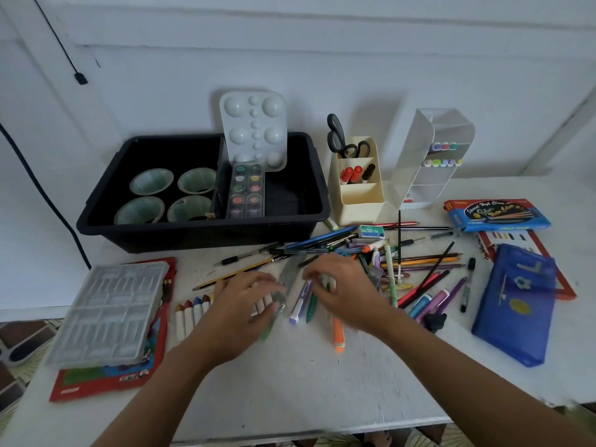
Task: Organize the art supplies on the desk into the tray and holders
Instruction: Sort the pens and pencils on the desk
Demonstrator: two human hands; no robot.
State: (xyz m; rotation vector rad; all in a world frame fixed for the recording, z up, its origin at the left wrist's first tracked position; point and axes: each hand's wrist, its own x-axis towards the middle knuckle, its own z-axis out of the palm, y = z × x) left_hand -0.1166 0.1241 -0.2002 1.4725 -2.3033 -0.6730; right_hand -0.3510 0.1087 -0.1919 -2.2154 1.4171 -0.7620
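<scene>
A loose pile of pens, pencils and markers (403,262) lies across the middle of the white desk (290,382). My left hand (245,304) is curled over the right end of a row of crayons (190,311) and grips a few of them. My right hand (342,285) reaches into the pile, its fingertips pinching a white marker (326,281). A purple pen (300,301) and an orange highlighter (338,333) lie between and below my hands. The black tray (200,235), the cream holder (358,204) and the clear holder (416,150) stand at the back.
The tray holds several green cups (151,182), a watercolour set (246,191) and a white palette (254,130). A grey crayon insert (106,314) lies on a red book at left. A blue pencil box (496,214) and a blue pouch (516,304) are at right.
</scene>
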